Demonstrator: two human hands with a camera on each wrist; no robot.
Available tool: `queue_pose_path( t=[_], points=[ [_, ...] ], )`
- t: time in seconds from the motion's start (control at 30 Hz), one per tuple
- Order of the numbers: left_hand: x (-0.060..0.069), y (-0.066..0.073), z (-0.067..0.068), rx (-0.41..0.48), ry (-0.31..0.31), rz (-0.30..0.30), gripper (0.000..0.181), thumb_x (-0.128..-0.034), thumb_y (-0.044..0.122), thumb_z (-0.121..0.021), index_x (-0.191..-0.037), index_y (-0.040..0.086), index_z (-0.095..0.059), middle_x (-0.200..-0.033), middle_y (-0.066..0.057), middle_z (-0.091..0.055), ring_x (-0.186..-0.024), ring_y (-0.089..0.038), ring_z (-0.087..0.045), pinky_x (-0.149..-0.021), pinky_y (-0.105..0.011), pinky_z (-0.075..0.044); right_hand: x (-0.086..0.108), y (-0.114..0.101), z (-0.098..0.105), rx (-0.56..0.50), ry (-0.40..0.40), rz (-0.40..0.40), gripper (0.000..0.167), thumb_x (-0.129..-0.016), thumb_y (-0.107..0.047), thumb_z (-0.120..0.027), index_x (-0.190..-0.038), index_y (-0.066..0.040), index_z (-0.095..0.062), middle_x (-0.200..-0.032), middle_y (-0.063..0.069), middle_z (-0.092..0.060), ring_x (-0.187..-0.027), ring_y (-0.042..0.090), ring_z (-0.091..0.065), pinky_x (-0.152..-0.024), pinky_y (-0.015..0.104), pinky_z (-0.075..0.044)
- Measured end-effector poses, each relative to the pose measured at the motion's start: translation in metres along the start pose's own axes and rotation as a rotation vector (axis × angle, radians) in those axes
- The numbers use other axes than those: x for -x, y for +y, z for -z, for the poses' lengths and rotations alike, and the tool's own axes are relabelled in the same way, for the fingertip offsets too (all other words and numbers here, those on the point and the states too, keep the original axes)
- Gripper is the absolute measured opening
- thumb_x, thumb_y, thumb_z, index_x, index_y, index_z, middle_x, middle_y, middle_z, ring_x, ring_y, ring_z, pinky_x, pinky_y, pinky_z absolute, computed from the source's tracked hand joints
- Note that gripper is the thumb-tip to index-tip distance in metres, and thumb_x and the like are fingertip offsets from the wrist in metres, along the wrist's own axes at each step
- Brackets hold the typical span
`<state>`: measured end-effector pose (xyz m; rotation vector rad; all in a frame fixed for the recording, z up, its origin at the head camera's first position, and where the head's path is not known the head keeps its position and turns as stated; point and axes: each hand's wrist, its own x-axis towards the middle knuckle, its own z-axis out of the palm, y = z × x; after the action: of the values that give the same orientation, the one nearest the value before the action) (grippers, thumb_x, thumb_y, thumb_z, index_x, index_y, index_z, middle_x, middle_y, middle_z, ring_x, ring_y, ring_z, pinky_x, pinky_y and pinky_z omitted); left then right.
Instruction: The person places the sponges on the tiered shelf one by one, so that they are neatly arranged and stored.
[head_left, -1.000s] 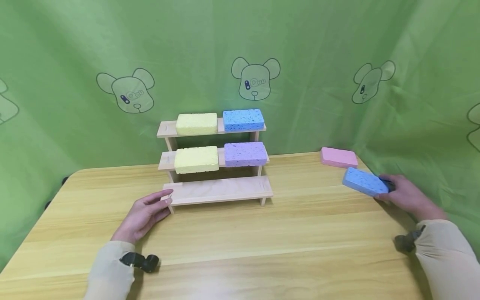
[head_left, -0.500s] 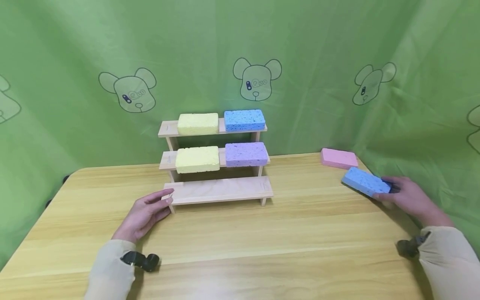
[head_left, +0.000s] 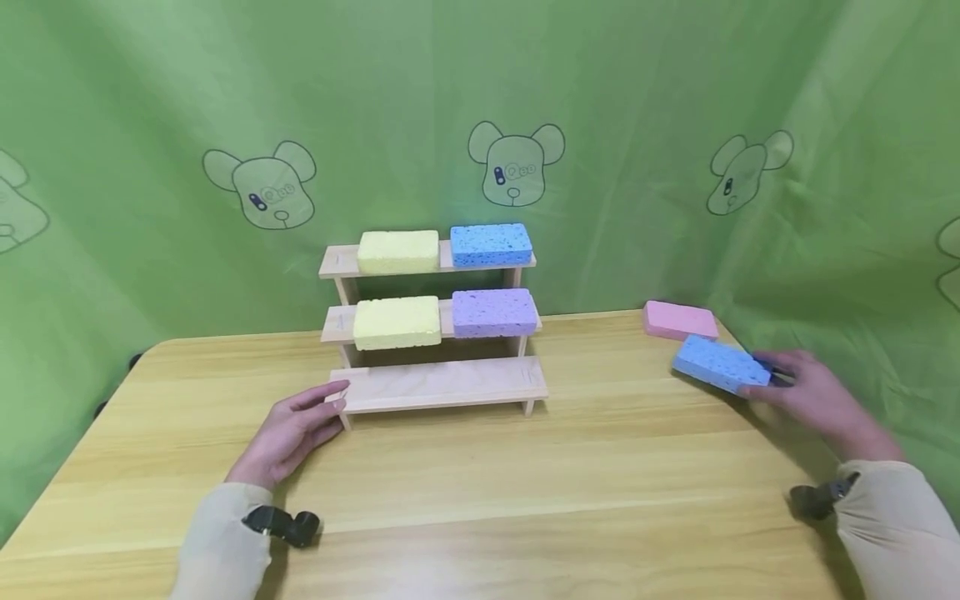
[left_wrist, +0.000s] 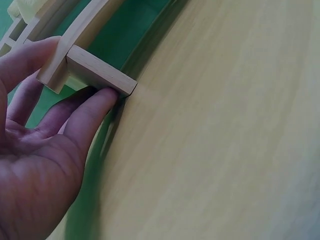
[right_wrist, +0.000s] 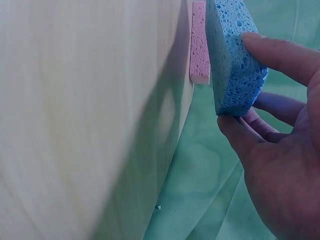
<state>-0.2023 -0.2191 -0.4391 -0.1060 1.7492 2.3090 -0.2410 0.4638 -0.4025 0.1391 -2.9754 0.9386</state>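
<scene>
My right hand [head_left: 821, 400] pinches the end of a blue sponge [head_left: 720, 364] held above the table's right side. The right wrist view shows this blue sponge [right_wrist: 235, 55] between thumb and fingers of the hand [right_wrist: 285, 150], with a shadow on the wood. At the left end of a three-tier wooden rack [head_left: 442, 386], my left hand [head_left: 288, 433] grips the bottom tier. In the left wrist view the hand [left_wrist: 45, 145] has thumb and fingers about the rack's leg [left_wrist: 100, 72]. Two yellow sponges [head_left: 397, 322], a purple sponge [head_left: 493, 313] and another blue sponge [head_left: 491, 245] sit on the upper tiers.
A pink sponge [head_left: 679, 320] lies at the back right of the wooden table [head_left: 480, 500], just behind the held blue one. Green cloth [head_left: 615, 150] printed with bear heads hangs behind the table and along its right side.
The blue sponge in my right hand has moved slightly left. My left hand keeps its place on the rack. The head view has shifted a little.
</scene>
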Motion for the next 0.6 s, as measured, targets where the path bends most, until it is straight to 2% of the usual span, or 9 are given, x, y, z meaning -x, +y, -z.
queue_pose_path(
  t=[0.23,0.6],
  points=[
    [0.000,-0.002,0.001,0.006,0.008,-0.004,0.045,-0.0914,0.001,-0.066,-0.135,0.000,-0.056,-0.153,-0.020,-0.028,-0.111,-0.019,-0.061,-0.101,-0.036,-0.048,-0.001,-0.003,-0.001,0.014,0.021,0.021,0.080,-0.088,-0.035,-0.074,-0.143,0.011,-0.038,-0.138,0.041,-0.027,-0.118,0.063,-0.030,-0.088,0.078,-0.028],
    [-0.002,-0.002,0.003,-0.009,-0.004,-0.003,0.052,-0.0913,0.002,-0.067,-0.140,-0.004,-0.048,-0.153,-0.022,-0.027,-0.115,-0.023,-0.059,-0.102,-0.036,-0.048,-0.004,-0.021,-0.003,0.051,0.019,0.065,0.079,-0.087,-0.037,-0.074,-0.142,0.009,-0.041,-0.138,0.039,-0.030,-0.119,0.062,-0.030,-0.088,0.077,-0.029]
  ],
)
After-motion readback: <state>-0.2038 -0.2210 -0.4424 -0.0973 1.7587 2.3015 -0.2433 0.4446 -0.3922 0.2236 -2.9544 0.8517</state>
